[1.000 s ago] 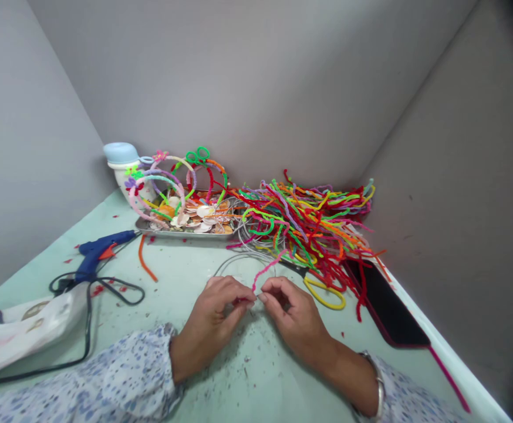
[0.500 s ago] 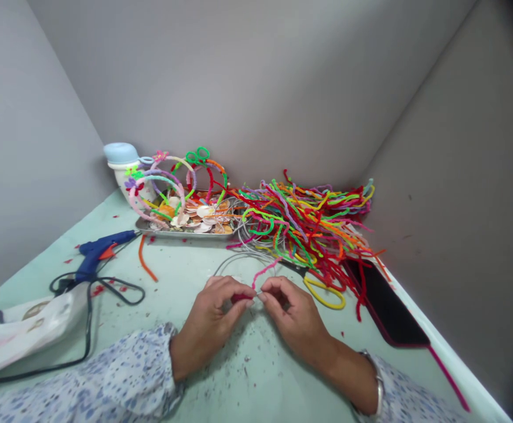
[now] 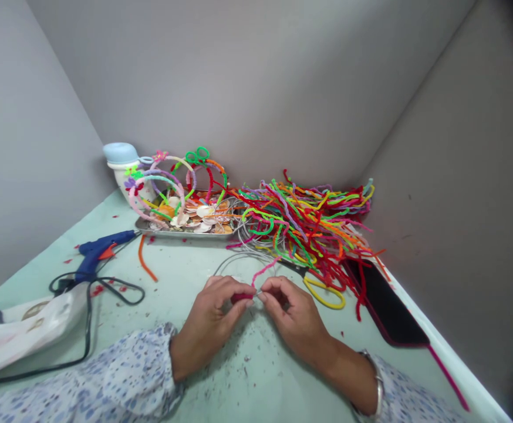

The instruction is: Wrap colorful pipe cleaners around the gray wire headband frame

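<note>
My left hand (image 3: pixel 215 317) is closed in a pinch on a pink pipe cleaner (image 3: pixel 265 270), whose free end rises in a bend from the fingertips. A darker pink-red stretch shows between thumb and forefinger. Opposite it, my right hand (image 3: pixel 294 314) pinches a thin grey wire (image 3: pixel 259 292) where it meets the pipe cleaner. The fingertips of both hands almost touch, and the exact join is partly hidden by them. Behind the hands, loops of grey wire (image 3: pixel 234 257) lie on the table.
A heap of coloured pipe cleaners (image 3: pixel 300 217) lies behind, beside a metal tray (image 3: pixel 186 235) with decorated headbands (image 3: pixel 181 188). Yellow-handled scissors (image 3: pixel 324 294) and a black phone (image 3: pixel 388 305) are at right. A blue glue gun (image 3: pixel 93 258), its cord and a white bottle (image 3: pixel 127 176) stand left.
Almost nothing differs. The fingertips have shifted very slightly at the grey wire and pink pipe cleaner; both hands keep their pinch.
</note>
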`<state>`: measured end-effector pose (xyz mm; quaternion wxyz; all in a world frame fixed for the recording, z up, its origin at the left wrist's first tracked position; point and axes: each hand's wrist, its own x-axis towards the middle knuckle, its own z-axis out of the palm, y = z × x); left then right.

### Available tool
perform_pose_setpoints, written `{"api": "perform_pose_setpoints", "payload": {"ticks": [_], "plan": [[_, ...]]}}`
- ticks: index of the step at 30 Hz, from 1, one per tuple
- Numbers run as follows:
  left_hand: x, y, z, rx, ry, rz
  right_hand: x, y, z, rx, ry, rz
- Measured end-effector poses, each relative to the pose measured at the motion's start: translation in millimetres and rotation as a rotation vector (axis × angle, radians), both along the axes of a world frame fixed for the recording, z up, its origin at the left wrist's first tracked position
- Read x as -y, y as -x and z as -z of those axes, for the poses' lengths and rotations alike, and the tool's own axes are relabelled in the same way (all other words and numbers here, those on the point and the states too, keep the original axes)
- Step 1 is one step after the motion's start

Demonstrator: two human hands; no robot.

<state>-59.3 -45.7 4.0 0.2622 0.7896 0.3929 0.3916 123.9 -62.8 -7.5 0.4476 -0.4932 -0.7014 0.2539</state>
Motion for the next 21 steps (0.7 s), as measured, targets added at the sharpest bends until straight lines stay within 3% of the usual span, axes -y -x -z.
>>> {"api": "perform_pose_setpoints", "payload": {"ticks": [21], "plan": [[1.3,-1.1,-3.0,0.007,0.080,0.005,-0.2,-0.4,-1.6,0.039,-0.021,-0.001]]}}
